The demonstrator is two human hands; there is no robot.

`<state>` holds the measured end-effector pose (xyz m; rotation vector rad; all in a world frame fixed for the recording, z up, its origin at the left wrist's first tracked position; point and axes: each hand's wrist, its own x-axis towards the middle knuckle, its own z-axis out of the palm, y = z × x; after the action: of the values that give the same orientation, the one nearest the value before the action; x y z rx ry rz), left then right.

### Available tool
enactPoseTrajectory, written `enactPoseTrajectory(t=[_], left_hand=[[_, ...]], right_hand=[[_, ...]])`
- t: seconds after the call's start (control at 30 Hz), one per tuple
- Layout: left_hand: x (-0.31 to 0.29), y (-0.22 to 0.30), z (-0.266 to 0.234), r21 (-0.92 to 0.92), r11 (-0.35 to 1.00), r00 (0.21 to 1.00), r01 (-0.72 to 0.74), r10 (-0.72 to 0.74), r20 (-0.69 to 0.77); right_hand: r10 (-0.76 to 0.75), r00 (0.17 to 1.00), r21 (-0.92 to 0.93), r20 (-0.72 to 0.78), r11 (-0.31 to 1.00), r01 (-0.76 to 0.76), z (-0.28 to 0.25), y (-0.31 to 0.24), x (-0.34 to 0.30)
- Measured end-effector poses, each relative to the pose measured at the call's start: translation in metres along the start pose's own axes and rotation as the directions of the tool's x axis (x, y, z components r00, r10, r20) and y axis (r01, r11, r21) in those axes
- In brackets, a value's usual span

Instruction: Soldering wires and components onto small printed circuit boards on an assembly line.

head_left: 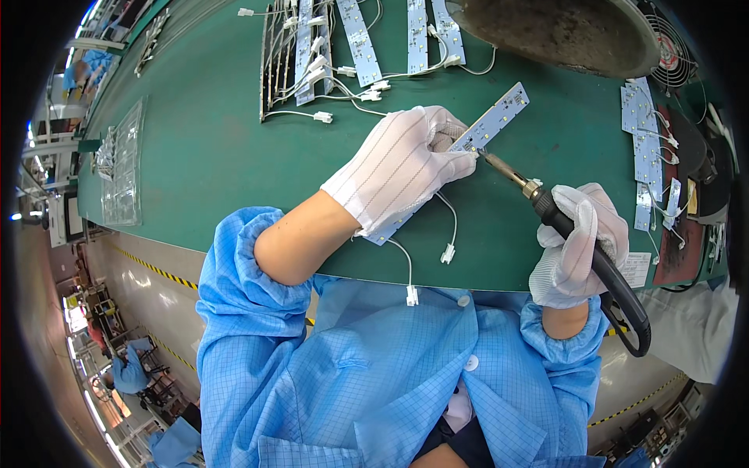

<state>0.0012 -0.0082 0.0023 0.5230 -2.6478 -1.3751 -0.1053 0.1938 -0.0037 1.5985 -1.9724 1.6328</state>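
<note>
In a striped white glove, my left hand (409,168) is closed on a long pale-blue LED circuit board (499,115) over the green table. The board slants from near the table's front edge up to the right, partly hidden under the hand. Two white wires with connectors (447,253) hang from its lower end. My right hand (583,242), also gloved, grips a black-handled soldering iron (511,171). The iron's tip is at the board's edge, beside my left fingertips; whether it touches cannot be made out.
Several LED boards with white wires and plugs (355,39) lie at the far middle. More boards (644,148) lie at the right, near a round fan (669,51). A large dark hood (554,31) hangs at the far right. A clear plastic tray (123,168) lies left.
</note>
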Motion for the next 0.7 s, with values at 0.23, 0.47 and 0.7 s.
enactPoseTrajectory(t=[0.23, 0.47, 0.7], left_hand=[[0.000, 0.001, -0.002, -0.020, 0.999, 0.999, 0.034, -0.034, 0.031], [0.002, 0.010, -0.008, -0.011, 0.993, 0.990, 0.114, -0.113, 0.081], [0.001, 0.013, -0.014, 0.043, 0.992, 0.986, 0.115, -0.119, 0.118]], right_hand=[[0.016, 1.000, 0.023, -0.024, 1.000, -0.016, 0.001, -0.001, 0.000], [-0.020, 1.000, -0.009, -0.006, 1.000, 0.020, 0.004, 0.001, 0.001], [-0.051, 0.998, -0.032, -0.038, 0.998, 0.050, 0.004, 0.001, 0.003]])
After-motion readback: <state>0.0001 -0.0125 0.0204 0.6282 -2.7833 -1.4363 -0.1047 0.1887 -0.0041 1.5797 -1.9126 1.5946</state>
